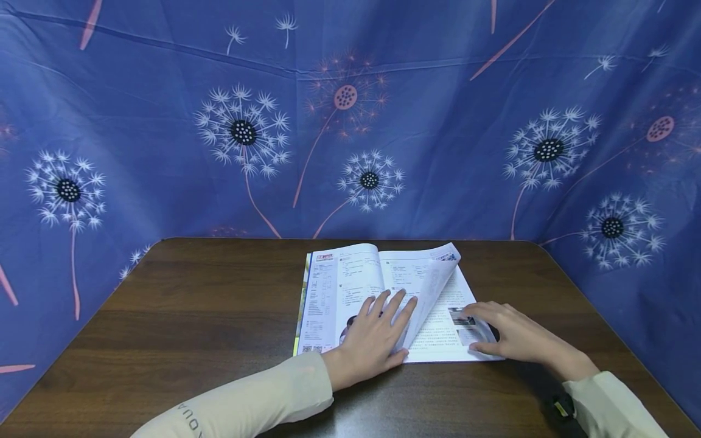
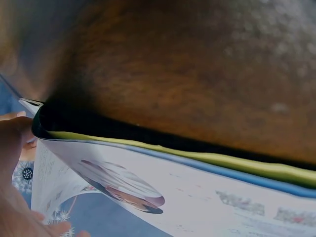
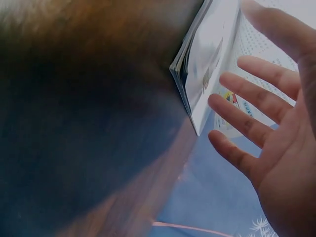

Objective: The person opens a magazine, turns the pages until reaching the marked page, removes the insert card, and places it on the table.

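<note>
An open magazine [image 1: 358,267] with printed text and small pictures lies on the table. One of its right-hand pages [image 1: 432,286] stands partly turned, its upper corner curling over toward the left. My left hand [image 1: 378,334] rests on the magazine near the spine, fingers spread and straight, beside the base of the curled page. At the right edge is my right hand [image 1: 515,334], its thumb and fingers apart over the lower right page. In the right wrist view that hand's fingers [image 3: 247,118] are extended and hold nothing, with the magazine's corner [image 3: 197,98] beyond them.
The dark brown wooden table [image 1: 219,292] reaches back to a blue cloth [image 1: 438,121] printed with dandelions, which hangs behind and along both sides. A small dark object [image 1: 563,406] sits by the right sleeve cuff [image 1: 608,395].
</note>
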The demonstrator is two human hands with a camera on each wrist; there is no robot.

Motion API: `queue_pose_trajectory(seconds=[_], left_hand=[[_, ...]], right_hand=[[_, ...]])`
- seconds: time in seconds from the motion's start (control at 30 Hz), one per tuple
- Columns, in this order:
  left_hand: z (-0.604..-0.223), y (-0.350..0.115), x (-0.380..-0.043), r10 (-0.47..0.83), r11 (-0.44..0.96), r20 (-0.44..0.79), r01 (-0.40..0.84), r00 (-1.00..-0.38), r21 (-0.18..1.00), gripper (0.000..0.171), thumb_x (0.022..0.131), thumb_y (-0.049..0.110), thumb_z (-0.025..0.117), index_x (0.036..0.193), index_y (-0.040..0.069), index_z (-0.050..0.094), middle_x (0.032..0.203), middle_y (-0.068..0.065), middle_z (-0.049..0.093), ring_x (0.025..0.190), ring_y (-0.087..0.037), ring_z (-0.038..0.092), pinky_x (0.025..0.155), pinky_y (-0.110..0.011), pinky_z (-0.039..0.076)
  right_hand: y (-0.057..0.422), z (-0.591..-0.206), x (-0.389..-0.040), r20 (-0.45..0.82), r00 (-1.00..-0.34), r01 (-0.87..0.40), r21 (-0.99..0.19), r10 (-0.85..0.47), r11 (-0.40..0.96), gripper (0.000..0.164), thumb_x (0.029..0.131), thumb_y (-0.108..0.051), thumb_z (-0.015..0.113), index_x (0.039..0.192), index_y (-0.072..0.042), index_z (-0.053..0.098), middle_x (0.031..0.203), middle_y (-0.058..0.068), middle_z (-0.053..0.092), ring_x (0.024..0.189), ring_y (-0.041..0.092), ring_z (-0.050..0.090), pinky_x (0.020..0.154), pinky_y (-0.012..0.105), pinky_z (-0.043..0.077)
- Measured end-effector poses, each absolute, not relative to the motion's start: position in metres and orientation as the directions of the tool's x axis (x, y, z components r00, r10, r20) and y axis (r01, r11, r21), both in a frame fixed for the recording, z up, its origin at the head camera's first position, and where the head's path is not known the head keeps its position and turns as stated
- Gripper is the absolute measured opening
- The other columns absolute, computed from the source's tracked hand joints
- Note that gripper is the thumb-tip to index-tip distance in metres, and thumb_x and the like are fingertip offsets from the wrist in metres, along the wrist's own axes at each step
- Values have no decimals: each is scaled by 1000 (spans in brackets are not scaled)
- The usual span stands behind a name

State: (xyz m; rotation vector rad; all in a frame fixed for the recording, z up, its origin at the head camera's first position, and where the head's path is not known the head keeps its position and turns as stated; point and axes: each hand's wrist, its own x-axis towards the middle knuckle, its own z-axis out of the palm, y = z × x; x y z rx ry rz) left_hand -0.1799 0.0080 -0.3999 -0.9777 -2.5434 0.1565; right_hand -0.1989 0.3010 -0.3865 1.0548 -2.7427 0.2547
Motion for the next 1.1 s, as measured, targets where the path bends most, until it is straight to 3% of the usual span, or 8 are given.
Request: queue_pose_trajectory(seconds=[0.17,0.33,0.6,0.9,1.1], left_hand=[[-400,9,-179,646,762,348,602,-679,-240,102,77,63,54,147,12,1,153,-14,8,135,-33,24,104,-44,30],[-401,9,-179,652,755,359,611,-667,-238,97,77,61,56,148,17,6,154,-14,-3,140,-34,8,109,-46,23],[-401,8,-179,672,737,359,630,-648,-245,79,79,56,56,145,27,24,154,-13,-6,141,-34,3,109,-49,18],[-401,8,-179,678,733,347,636,-649,-242,70,81,54,54,141,26,32,154,-11,-5,141,-34,-4,110,-52,14],[-402,6,-179,695,717,324,657,-642,-233,63,83,50,53,139,26,37,155,-11,2,141,-33,-1,109,-53,15]], right_hand=[[301,-387,-197,148,-767,-641,-140,-625,754,56,67,-39,77,114,-14,61,115,4,61,104,25,56,79,48,46],[301,-388,-196,85,-794,-607,-167,-602,777,58,67,-41,76,116,-15,61,119,4,59,109,28,54,82,51,44],[301,-388,-195,82,-795,-606,-167,-601,778,58,67,-44,76,116,-16,62,121,4,57,110,28,52,82,50,44],[302,-387,-195,62,-803,-593,-192,-593,782,57,66,-45,76,115,-18,62,123,6,56,111,29,51,82,52,43],[303,-386,-194,39,-808,-582,-205,-587,787,60,64,-46,76,115,-19,62,124,8,55,112,31,50,83,54,42]])
